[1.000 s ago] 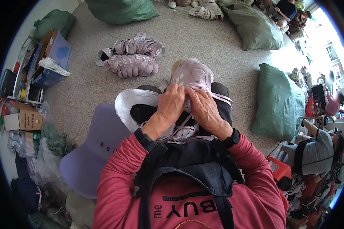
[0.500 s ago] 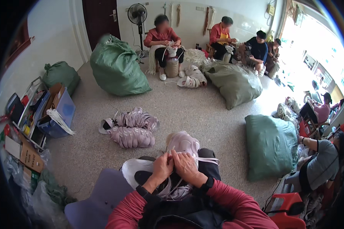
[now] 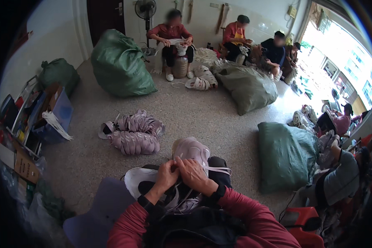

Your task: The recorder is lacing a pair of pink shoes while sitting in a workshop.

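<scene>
While both hands meet low in the frame's centre, the left hand [image 3: 166, 177] and right hand [image 3: 194, 174] pinch white laces [image 3: 217, 169] on a pale lilac shoe [image 3: 191, 149] resting on the lap; lacing seems underway; the next eyelet likely needs steady threading.

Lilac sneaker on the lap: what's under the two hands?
The left hand and right hand cover the lace area of the lilac sneaker. White laces trail out to the right. Its toe shows beyond the fingers; the eyelets and tongue beneath are hidden.
</scene>
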`<state>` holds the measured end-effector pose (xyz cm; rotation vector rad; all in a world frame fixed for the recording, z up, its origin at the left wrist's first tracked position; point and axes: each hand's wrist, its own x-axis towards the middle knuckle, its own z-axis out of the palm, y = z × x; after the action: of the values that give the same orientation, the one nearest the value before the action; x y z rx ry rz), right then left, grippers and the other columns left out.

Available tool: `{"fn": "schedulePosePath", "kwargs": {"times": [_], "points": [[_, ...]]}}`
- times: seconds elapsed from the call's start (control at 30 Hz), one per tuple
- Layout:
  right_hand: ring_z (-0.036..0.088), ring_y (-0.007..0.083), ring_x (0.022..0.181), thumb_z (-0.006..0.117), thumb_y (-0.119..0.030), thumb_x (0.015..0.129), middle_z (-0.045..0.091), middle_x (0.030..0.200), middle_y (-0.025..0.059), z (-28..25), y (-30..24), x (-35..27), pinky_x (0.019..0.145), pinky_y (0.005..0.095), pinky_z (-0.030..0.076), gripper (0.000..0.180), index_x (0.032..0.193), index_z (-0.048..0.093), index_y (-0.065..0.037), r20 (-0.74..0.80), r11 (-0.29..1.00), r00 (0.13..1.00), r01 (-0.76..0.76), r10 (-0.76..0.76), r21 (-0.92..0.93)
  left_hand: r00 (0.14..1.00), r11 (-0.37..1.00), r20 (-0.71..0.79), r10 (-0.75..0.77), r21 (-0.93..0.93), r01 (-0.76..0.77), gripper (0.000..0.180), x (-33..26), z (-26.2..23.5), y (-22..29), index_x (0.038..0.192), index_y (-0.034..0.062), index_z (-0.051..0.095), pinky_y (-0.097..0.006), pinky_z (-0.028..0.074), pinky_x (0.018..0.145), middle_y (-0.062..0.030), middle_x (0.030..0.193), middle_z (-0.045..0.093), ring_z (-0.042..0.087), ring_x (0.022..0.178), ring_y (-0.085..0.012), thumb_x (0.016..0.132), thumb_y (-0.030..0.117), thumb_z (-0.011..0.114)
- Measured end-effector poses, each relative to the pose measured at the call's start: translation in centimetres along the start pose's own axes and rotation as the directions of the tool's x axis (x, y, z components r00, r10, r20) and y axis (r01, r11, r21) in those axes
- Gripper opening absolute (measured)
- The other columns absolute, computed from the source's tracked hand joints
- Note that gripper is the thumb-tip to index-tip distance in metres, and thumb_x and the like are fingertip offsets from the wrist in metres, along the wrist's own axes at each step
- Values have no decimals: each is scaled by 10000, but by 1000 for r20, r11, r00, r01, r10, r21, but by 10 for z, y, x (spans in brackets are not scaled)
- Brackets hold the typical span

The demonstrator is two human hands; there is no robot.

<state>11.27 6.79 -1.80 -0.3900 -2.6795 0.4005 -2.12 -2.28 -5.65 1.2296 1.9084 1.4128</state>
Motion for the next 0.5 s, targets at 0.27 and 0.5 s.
{"fn": "schedulePosePath", "kwargs": {"times": [0.27, 0.5], "points": [[636, 315, 795, 633, -80, 776, 623, 817, 89, -10, 17, -2, 794, 421, 418, 537, 1293, 497, -38, 53, 988, 986, 156, -156, 11, 998, 999, 29, -47, 3, 47, 216, 0, -7, 6, 1000, -22, 655, -357, 550, 692, -156, 826, 726, 728, 757, -241, 861, 128, 726], [662, 384, 687, 624, -11, 743, 661, 745, 162, -100, 120, -159, 746, 499, 517, 550, 1279, 591, -126, -76, 823, 839, -543, 538, -168, 996, 999, 70, -48, 13, 47, 273, -5, -6, 15, 1098, 3, 641, -337, 552, 694, -105, 811, 699, 685, 715, -213, 855, 110, 704]]}}
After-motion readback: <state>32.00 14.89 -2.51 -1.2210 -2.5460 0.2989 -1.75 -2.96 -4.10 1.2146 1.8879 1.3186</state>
